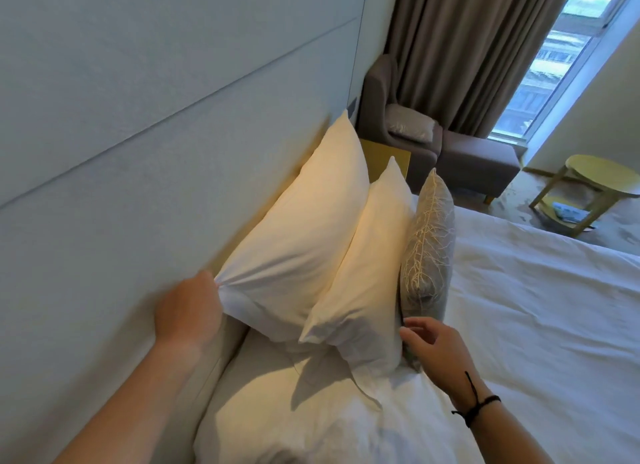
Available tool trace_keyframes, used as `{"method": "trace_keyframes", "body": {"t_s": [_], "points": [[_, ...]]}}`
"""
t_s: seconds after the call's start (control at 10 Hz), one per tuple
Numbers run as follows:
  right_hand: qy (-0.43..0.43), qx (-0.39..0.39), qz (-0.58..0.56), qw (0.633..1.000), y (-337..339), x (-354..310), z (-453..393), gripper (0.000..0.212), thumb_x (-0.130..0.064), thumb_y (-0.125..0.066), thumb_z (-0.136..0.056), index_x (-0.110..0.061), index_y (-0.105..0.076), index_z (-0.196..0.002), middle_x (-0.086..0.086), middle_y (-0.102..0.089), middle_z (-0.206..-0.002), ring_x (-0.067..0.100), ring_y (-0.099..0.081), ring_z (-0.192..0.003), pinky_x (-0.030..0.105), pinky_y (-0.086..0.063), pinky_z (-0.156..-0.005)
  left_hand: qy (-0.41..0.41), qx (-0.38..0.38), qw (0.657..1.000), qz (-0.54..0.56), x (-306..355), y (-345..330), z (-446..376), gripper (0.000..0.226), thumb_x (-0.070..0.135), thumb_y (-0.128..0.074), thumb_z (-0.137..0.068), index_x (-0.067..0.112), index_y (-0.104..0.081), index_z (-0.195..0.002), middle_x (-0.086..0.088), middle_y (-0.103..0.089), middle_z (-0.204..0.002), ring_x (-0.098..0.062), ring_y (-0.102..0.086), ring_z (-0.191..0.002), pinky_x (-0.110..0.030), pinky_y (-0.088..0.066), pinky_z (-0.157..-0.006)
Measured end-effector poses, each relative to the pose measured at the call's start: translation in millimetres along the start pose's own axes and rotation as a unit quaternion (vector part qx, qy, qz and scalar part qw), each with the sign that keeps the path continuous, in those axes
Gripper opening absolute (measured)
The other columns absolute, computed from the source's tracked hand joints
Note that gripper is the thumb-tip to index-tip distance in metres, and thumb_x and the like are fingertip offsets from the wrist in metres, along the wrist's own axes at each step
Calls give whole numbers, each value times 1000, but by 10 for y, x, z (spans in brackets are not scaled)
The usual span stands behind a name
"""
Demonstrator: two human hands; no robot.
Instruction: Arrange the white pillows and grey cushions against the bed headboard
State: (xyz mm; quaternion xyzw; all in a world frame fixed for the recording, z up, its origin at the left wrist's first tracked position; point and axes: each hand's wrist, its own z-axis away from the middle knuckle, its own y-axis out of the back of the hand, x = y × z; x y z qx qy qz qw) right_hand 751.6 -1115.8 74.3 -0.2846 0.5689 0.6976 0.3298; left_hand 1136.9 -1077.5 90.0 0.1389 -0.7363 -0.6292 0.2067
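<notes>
Two white pillows stand upright along the grey padded headboard (173, 124). The rear pillow (298, 242) leans against the headboard, and my left hand (188, 309) pinches its near corner. The front pillow (367, 266) leans on the rear one. A grey cushion (429, 249) with pale thread embroidery stands upright against the front pillow. My right hand (438, 351) hovers with relaxed fingers at the near lower corners of the front pillow and the cushion; whether it touches them is unclear. Another white pillow (311, 418) lies flat in front of me.
The white duvet (540, 318) covers the bed to the right. Beyond the bed stand a grey armchair (398, 127) with a footstool (481, 165), brown curtains (460, 48), a window and a round yellow side table (595, 183).
</notes>
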Motion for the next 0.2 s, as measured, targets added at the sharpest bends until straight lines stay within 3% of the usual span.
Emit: {"method": "trace_keyframes", "body": {"t_s": [0.1,0.2], "points": [[-57,43,-61,996,214,310,290,7,-26,-72,-85,-25,-73,-92,-10,-75,-74,8,-71,-73,27,-53,-67,-9,59,994,87,118,-12,111,11,28,-46,-98,17,-47,-101,-10,-65,-79,-33,-55,-64,-33,-40,-55],[-92,61,-113,987,449,549,566,6,-17,-69,-88,-16,-73,-92,0,-75,-72,15,-73,-68,37,-56,-71,-47,61,987,140,341,-50,255,19,38,-51,-94,28,-44,-109,-1,-63,-77,-32,-60,-67,-34,-44,-58]]}}
